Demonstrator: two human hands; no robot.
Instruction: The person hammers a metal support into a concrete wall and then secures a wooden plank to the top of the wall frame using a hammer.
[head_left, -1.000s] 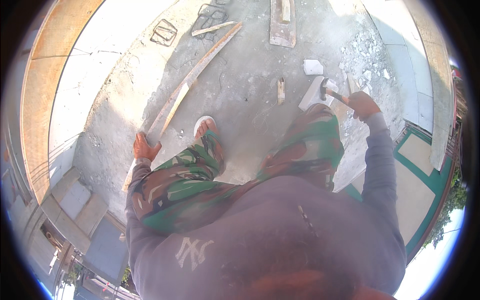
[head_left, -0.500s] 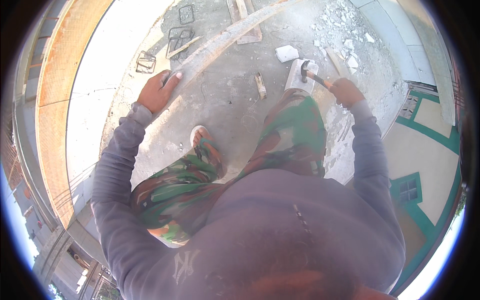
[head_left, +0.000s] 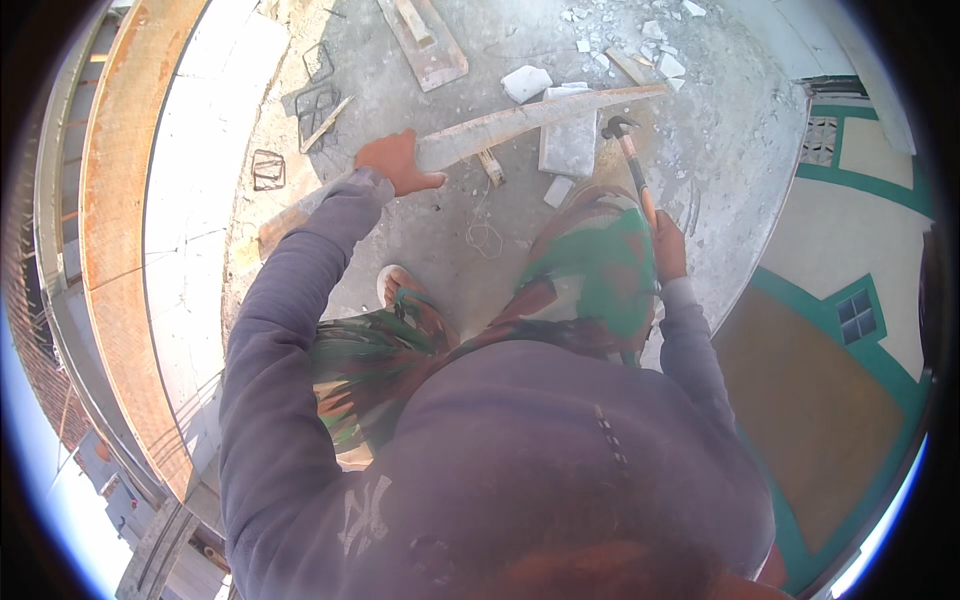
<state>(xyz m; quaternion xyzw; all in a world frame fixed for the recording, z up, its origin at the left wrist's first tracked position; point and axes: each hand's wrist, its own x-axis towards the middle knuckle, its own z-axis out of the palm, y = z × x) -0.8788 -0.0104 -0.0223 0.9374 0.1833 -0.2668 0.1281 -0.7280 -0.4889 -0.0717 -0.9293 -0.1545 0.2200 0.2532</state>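
Note:
My left hand (head_left: 400, 163) is closed over a long, weathered wooden board (head_left: 520, 122) near its middle. The board runs from beside my left forearm out to the far right, and its far part crosses over a pale, flat block (head_left: 568, 148) on the ground; whether it touches the block I cannot tell. My right hand (head_left: 670, 247) grips a claw hammer (head_left: 637, 172) by the lower end of its handle, beside my right knee. The hammer's dark head points away from me, just right of the block and apart from the board.
White broken chunks (head_left: 526, 83) and scattered rubble lie at the far right. Bent wire frames (head_left: 317, 112) and a thin stick sit at the far left. Another plank (head_left: 425, 45) lies farther off. A small wood piece (head_left: 491, 167) is under the board. A low white wall (head_left: 185, 190) runs along the left.
My left hand has moved to the right with the board, whose far end has swung right, over the block. My right hand has drawn the hammer back toward me, off the block. The view has shifted.

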